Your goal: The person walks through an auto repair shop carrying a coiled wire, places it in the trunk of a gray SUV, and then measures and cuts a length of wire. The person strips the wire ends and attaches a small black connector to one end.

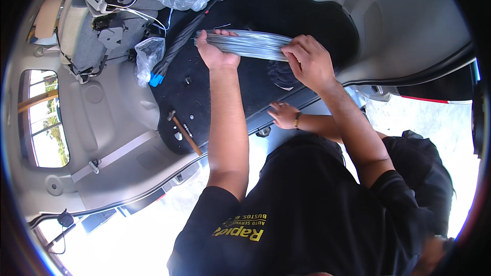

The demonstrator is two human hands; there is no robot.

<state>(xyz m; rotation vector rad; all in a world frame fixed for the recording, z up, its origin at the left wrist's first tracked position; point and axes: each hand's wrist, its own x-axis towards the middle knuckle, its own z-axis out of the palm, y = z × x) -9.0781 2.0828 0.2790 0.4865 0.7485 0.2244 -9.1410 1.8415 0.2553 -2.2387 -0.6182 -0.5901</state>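
The coil of silvery wire [258, 45] is held above the black trunk floor [319, 23], lying level between its left and right edges and well in from the near lip. The left hand [217, 55] cups the coil's left end, its fingers partly curled around the bundle with their tips showing on the far side. The right hand [309, 65] is at the other end, fingers bent and nearly closed with the thumb near the forefinger — whether they pinch one strand or several, I cannot tell. To handle it well, let the left palm carry the weight and leave the right fingers free to sort strands gently, since loose loops could spring apart or snag. Mind the other person's hand [284, 116] at the near lip, and the hammer [184, 132] by the near left corner — loose wire could catch there.
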